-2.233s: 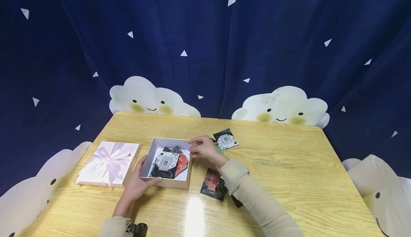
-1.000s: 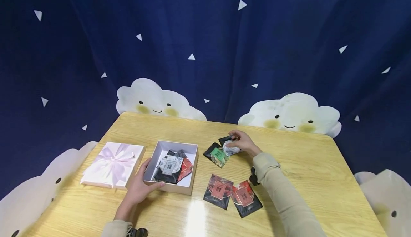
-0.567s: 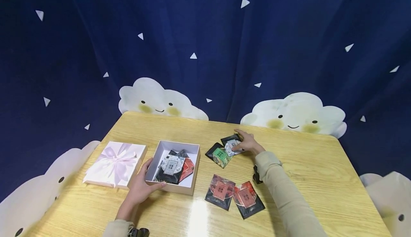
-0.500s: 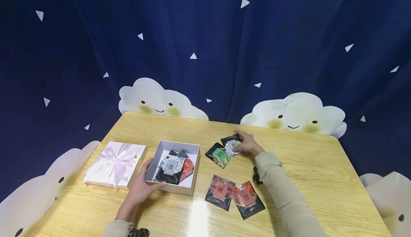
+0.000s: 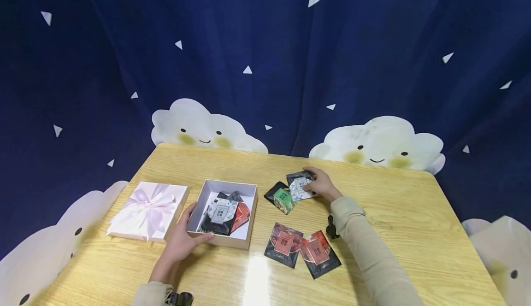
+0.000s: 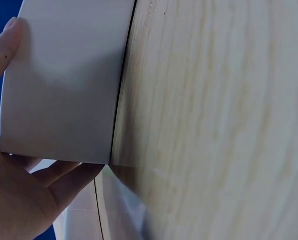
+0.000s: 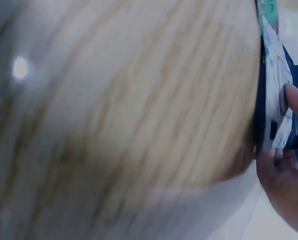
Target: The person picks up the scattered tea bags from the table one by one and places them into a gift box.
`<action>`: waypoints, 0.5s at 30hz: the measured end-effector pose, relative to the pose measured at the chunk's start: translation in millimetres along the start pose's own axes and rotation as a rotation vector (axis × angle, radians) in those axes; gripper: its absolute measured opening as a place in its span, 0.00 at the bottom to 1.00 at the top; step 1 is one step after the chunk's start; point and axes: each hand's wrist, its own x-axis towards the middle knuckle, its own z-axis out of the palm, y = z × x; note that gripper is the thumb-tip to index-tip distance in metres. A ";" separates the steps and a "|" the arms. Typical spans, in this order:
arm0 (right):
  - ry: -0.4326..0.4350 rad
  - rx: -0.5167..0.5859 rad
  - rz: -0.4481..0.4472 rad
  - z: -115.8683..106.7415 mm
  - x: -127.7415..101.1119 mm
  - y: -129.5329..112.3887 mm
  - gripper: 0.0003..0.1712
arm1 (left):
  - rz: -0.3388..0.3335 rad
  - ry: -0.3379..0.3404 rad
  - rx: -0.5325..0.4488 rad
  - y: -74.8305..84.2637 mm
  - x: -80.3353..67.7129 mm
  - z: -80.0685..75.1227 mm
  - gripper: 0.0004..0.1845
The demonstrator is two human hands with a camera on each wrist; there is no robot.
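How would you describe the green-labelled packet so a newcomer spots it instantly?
On the wooden table, start at the open box and look right. There lies a dark packet just left of the pale-labelled packet that the right hand pinches. Unlike that one and the two red-labelled packets nearer the camera, its label is green.

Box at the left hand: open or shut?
Open: the box has no lid on, and packets show inside it from the head view.

Plain beige sleeves (image 5: 367, 249), small black devices (image 5: 185, 298) at both wrists
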 end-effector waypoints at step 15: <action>0.003 0.245 -0.078 -16.5 -15.2 -2.2 0.34 | 0.026 0.016 0.035 -1.0 -0.4 0.3 0.53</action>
